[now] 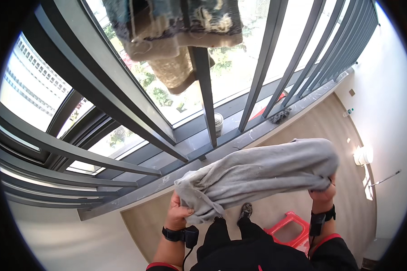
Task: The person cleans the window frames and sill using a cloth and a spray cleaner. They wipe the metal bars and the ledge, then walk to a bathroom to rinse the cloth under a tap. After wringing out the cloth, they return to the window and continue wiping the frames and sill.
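A grey cloth (257, 169), creased along its length, is stretched out between both hands in front of my body. My left hand (179, 211) grips its bunched left end, thumb on top. At the far right end my right hand (325, 191) has hold of the lower corner, its fingers partly hidden by the fabric. Beyond the cloth, dark metal railing bars (203, 98) stand on a stone-topped ledge (254, 135). Other cloths (176, 44), frayed and patterned with a pale border, hang over the bars at the top.
A red plastic stool (291, 233) stands on the floor by my right leg. Behind the bars, a can (218, 123) sits on the sill. A dark fluffy duster head (280, 116) lies on the ledge. A white bucket (363, 155) and a pole (386, 178) are near the right wall.
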Tool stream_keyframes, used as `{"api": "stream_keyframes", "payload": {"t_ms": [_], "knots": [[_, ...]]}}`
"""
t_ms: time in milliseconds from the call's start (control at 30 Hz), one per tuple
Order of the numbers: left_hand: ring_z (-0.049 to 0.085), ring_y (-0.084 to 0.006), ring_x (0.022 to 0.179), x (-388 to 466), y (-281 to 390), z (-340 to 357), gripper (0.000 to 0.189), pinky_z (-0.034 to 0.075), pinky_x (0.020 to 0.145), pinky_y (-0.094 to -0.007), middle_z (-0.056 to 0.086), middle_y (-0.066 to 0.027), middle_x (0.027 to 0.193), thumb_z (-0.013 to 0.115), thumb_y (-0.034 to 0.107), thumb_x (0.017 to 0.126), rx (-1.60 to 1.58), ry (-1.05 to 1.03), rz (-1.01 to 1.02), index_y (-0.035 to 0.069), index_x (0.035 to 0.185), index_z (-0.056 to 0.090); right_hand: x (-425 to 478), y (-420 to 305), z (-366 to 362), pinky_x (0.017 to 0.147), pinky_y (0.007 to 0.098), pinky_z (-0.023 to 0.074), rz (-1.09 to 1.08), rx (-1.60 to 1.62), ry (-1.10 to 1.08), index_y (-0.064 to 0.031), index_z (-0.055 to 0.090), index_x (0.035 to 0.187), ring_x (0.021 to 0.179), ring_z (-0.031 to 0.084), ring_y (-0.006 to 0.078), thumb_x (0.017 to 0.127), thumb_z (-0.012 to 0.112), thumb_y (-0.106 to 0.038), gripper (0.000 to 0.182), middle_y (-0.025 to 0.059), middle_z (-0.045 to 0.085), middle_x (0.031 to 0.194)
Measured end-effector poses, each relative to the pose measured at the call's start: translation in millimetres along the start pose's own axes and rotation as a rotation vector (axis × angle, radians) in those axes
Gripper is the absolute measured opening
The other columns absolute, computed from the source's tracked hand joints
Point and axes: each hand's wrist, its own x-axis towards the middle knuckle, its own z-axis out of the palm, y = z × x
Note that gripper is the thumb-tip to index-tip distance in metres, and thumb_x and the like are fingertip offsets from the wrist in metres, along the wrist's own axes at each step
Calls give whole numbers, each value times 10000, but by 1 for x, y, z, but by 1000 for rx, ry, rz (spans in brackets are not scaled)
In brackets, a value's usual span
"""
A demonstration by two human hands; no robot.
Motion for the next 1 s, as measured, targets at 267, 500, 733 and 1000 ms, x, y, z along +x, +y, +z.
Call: {"api": "stream_keyframes", "payload": {"t_ms": [267, 500, 733, 1000], "knots": [[542, -364, 1130, 30, -39, 55, 854, 443, 987, -486, 522, -183, 1264, 491, -49, 581, -14, 105, -91, 84, 1407, 321, -3, 53, -27, 1090, 500, 289, 363, 780, 186, -122, 336, 1424, 1331, 350, 308, 838, 530, -606, 785, 112, 346, 1465], [468, -329, 1212, 75, -76, 111, 798, 397, 1027, -464, 429, -150, 1348, 466, -12, 692, 230, 56, -161, 109, 1447, 235, -13, 58, -36, 1081, 523, 298, 475, 743, 105, -153, 262, 1458, 1341, 339, 309, 849, 538, -583, 795, 117, 344, 1460], [453, -307, 1206, 69, -132, 209, 675, 426, 967, -431, 400, -134, 1350, 559, 193, 859, 397, -398, -300, 34, 1427, 231, -30, 42, -7, 1071, 321, 278, 256, -235, -113, -102, 254, 1457, 1307, 323, 199, 743, 708, -103, 846, 107, 356, 1415], [580, -270, 1084, 125, -173, 258, 432, 546, 730, -347, 557, -160, 1239, 544, 201, 939, 775, -383, -607, 14, 1317, 448, -123, -44, -144, 787, 279, 494, 188, 239, 841, -44, 549, 1139, 815, 587, 114, 729, 671, -12, 428, 17, 612, 904]]}}
